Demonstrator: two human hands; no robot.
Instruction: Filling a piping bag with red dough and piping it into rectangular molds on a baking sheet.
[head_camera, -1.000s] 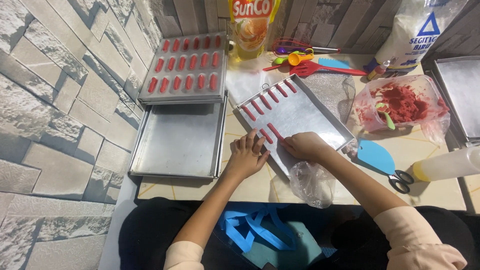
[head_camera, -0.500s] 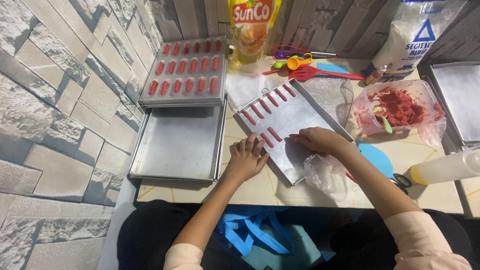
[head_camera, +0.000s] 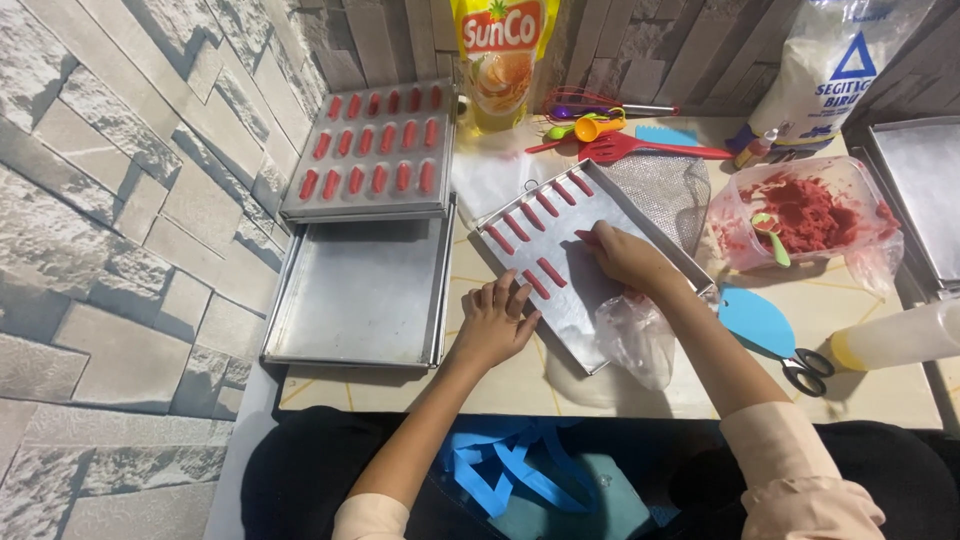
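A tilted baking tray (head_camera: 640, 285) near the middle of the table is being filled with short red dough strips (head_camera: 552, 272). Eight or so are counted on it: a row along its far edge and two more laid nearer the left corner, so most of the sheet is still bare. A full tray (head_camera: 372, 150), with three rows of the same red pieces, is stacked at the far left over an empty tray (head_camera: 360, 295), which suggests one batch is done, one is begun, and more is left. Red dough remains in the plastic tub (head_camera: 800, 215) at the right. The left hand (head_camera: 495, 322) is laid flat with fingers spread at the near left edge of the tilted tray, steadying it. The right hand (head_camera: 625, 255) is curled over the middle of the tray, fingertips pinched at a red piece, with a clear plastic bag (head_camera: 635, 335) bunched under the wrist. Compared with a second ago, the right hand has been moved from the near corner up toward the tray's middle, and the blue scissors (head_camera: 775, 335) are seen uncovered
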